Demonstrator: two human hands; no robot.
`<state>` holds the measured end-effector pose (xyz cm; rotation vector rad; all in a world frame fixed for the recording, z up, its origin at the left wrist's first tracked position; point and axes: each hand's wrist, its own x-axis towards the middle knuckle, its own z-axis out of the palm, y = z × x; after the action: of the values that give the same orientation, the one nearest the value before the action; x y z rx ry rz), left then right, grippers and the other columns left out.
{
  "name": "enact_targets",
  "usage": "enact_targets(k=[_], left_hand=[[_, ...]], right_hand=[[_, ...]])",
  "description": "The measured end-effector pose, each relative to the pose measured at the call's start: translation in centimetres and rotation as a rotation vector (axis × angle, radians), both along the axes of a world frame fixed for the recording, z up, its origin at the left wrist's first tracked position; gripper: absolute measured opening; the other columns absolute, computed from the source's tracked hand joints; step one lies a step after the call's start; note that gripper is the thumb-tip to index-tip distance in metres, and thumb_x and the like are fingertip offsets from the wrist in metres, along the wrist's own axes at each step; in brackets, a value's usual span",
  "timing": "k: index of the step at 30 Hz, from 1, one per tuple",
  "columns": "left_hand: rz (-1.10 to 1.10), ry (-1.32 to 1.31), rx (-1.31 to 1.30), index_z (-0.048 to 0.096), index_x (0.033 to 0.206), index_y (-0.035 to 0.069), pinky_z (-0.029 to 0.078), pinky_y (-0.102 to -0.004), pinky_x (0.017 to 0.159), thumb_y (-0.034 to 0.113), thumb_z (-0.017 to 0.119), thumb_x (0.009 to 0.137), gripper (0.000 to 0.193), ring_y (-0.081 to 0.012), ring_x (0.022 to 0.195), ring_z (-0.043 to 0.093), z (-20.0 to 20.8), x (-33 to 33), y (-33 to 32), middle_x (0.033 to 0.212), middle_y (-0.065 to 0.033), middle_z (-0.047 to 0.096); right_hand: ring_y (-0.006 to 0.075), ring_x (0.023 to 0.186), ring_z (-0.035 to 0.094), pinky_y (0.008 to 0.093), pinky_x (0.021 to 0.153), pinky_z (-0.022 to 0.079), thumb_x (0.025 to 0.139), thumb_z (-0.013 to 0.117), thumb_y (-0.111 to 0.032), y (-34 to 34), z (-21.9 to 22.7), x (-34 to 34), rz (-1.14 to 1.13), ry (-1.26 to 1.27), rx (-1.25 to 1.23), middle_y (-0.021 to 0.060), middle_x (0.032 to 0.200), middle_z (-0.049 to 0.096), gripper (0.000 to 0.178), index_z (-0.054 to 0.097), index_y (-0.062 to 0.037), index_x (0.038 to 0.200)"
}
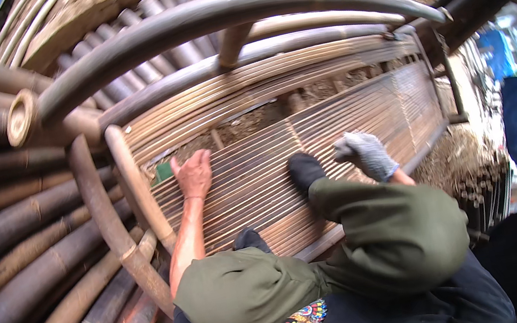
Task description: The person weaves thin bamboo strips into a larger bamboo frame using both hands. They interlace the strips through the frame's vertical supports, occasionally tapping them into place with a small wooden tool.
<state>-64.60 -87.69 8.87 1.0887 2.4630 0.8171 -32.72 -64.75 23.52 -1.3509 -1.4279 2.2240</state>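
One bare left hand [193, 177] reaches forward, thumb spread; gloved right hand [367, 155], grip unclear.

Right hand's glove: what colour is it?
Light grey; the glove shows in the head view.

1 green object [163, 172] (partly hidden) beside the left hand [193, 174] is unclear.

my feet [306, 171] stand on the desk [419, 99], between my left grip [194, 176] at the far edge of the slats [251, 176] and my right grip [367, 154] over their right part. a block [163, 172] sits just left of my left grip. beyond runs a rail [215, 16]; poles [35, 203] lie leftward.
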Motion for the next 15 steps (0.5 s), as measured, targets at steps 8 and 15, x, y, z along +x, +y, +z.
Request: enact_targets(k=[8,15], left_hand=[[0.421,-1.056,0.850,0.064,0.102,0.006,0.058,-0.0283,0.073,0.016,0.068,0.094,0.013,-0.0132,0.070,0.064,6.6,-3.0,5.6,0.076,-0.0011,0.063],[-0.734,-0.344,-0.010,0.062,0.116,0.007,0.051,-0.0323,0.092,0.008,0.070,0.086,0.032,-0.0195,0.101,0.061,17.2,4.7,17.5,0.105,-0.0066,0.061]], right_hand=[[0.0351,0.105,0.067,0.0455,0.088,0.053,0.087,0.062,-0.037,6.0,1.3,35.4,0.245,-1.398,0.635,0.0202,0.115,0.069,0.046,0.068,-0.0056,0.120],[0.0328,0.108,0.061,0.0418,0.094,0.049,0.080,0.068,-0.018,19.4,-5.6,17.5,0.420,-0.816,1.608,0.0122,0.112,0.065,0.041,0.063,-0.0104,0.119]])
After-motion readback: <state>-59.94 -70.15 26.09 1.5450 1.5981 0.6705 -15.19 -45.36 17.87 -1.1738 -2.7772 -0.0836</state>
